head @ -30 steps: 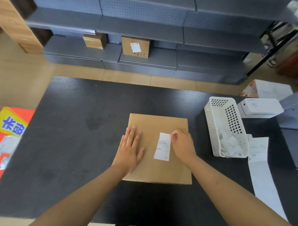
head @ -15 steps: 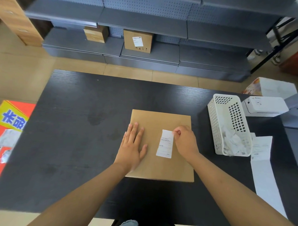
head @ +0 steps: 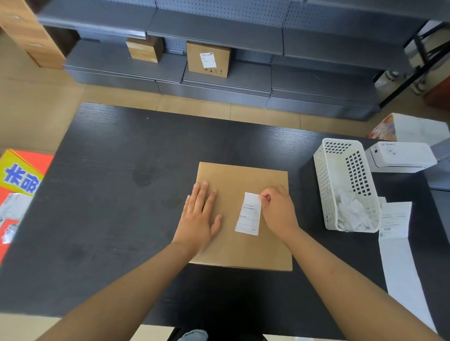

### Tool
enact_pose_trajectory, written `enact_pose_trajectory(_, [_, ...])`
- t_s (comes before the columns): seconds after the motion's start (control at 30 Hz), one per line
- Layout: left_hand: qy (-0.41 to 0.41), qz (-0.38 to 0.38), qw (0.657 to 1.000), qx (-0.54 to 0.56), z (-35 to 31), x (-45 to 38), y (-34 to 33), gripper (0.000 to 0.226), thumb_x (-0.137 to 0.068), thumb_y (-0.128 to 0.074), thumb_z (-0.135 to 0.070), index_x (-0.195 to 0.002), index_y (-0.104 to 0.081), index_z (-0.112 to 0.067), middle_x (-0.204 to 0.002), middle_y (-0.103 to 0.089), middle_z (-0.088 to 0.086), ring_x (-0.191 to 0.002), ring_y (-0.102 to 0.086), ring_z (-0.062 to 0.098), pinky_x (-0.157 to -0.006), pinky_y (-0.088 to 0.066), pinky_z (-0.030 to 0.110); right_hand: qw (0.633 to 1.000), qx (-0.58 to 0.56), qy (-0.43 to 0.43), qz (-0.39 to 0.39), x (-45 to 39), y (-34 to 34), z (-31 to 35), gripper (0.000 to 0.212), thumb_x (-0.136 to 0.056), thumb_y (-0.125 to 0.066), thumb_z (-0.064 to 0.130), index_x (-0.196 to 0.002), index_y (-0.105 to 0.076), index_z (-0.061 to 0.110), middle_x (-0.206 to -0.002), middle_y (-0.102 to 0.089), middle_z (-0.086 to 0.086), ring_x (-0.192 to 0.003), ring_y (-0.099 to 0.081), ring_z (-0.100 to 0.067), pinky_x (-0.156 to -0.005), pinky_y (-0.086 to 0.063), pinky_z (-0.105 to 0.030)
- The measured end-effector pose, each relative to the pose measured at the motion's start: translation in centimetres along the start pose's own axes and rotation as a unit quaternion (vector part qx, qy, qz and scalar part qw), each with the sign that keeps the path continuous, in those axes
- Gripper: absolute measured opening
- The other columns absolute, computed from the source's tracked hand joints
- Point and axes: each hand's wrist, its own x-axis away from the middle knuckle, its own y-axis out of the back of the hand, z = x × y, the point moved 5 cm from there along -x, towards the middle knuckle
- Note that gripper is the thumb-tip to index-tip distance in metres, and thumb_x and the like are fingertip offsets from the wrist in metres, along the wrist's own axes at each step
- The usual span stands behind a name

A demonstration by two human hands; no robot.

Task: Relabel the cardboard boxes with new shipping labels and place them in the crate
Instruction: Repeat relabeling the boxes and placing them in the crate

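A flat brown cardboard box lies on the black table in front of me. A white shipping label is stuck on its top, right of centre. My left hand lies flat and open on the box's left part, fingers spread. My right hand pinches the label's upper right corner between thumb and forefinger. A white perforated plastic crate stands to the right of the box with crumpled label scraps inside.
A white label printer sits behind the crate, and a long strip of blank labels runs along the table's right edge. Two cardboard boxes rest on grey shelving beyond the table. A red and yellow carton stands at the left.
My right hand's fingers have closed on the label's top right corner, which looks slightly lifted. The left hand stays flat on the box. The camera has tilted a little.
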Motion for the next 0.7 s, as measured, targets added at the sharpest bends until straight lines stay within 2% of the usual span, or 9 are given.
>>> enact_pose_trajectory(0.23, [-0.001,0.001,1.0,-0.001,-0.1,-0.02,0.12,0.063,-0.099,-0.037,-0.04,-0.153,-0.012,-0.018,-0.161,0.005,0.001,-0.144,0.02,0.014,-0.119,0.008,0.033,1.0,-0.012,0.009,-0.013,0.15,0.18,-0.05,0.017,-0.096,-0.049,0.015,-0.08,-0.055,0.018,-0.096,-0.051,0.004,-0.077,-0.051,-0.009,-0.06,-0.036,-0.013])
enact_pose_trajectory(0.4, [0.0,-0.007,1.0,0.004,-0.13,0.03,0.15,0.063,-0.099,-0.039,-0.04,-0.153,-0.014,-0.018,-0.161,0.002,0.001,-0.145,0.017,0.015,-0.119,0.006,0.034,0.999,0.035,0.016,-0.013,0.01,0.18,0.67,0.018,-0.095,-0.044,0.012,-0.081,-0.055,0.013,-0.097,-0.049,0.001,-0.08,-0.053,-0.016,-0.067,-0.049,-0.028])
enact_pose_trajectory(0.5, [0.001,-0.009,1.0,0.0,-0.16,-0.02,0.09,0.063,-0.098,-0.04,-0.039,-0.153,-0.016,-0.017,-0.161,0.001,0.002,-0.146,0.015,0.016,-0.119,0.005,0.034,0.999,0.052,-0.008,-0.005,0.05,-0.32,0.81,0.014,-0.093,-0.041,0.006,-0.088,-0.054,0.008,-0.096,-0.046,0.0,-0.084,-0.05,-0.021,-0.067,-0.047,-0.03])
enact_pose_trajectory(0.57, [0.002,-0.009,1.0,-0.002,-0.13,-0.01,0.06,0.063,-0.098,-0.04,-0.039,-0.153,-0.017,-0.017,-0.161,0.0,0.002,-0.146,0.015,0.015,-0.119,0.006,0.034,0.997,0.07,0.007,-0.013,0.38,-0.49,0.91,0.013,-0.09,-0.043,0.001,-0.09,-0.055,0.006,-0.099,-0.046,-0.003,-0.086,-0.05,-0.021,-0.072,-0.049,-0.032])
enact_pose_trajectory(0.6, [0.001,-0.01,1.0,-0.003,-0.12,-0.02,0.07,0.063,-0.098,-0.04,-0.039,-0.153,-0.017,-0.017,-0.161,0.001,0.002,-0.145,0.016,0.014,-0.119,0.006,0.034,0.998,0.058,0.013,-0.021,0.5,-0.58,0.68,0.012,-0.091,-0.044,0.002,-0.089,-0.055,0.006,-0.101,-0.047,-0.004,-0.086,-0.05,-0.02,-0.072,-0.049,-0.031])
enact_pose_trajectory(0.7, [0.001,-0.014,1.0,-0.002,-0.08,0.01,0.07,0.063,-0.098,-0.04,-0.039,-0.153,-0.016,-0.018,-0.161,0.0,0.002,-0.145,0.017,0.013,-0.119,0.005,0.034,0.999,-0.003,-0.002,-0.039,0.86,-0.38,0.12,0.014,-0.096,-0.043,0.012,-0.089,-0.056,0.011,-0.104,-0.048,0.0,-0.081,-0.048,-0.01,-0.064,-0.041,-0.016])
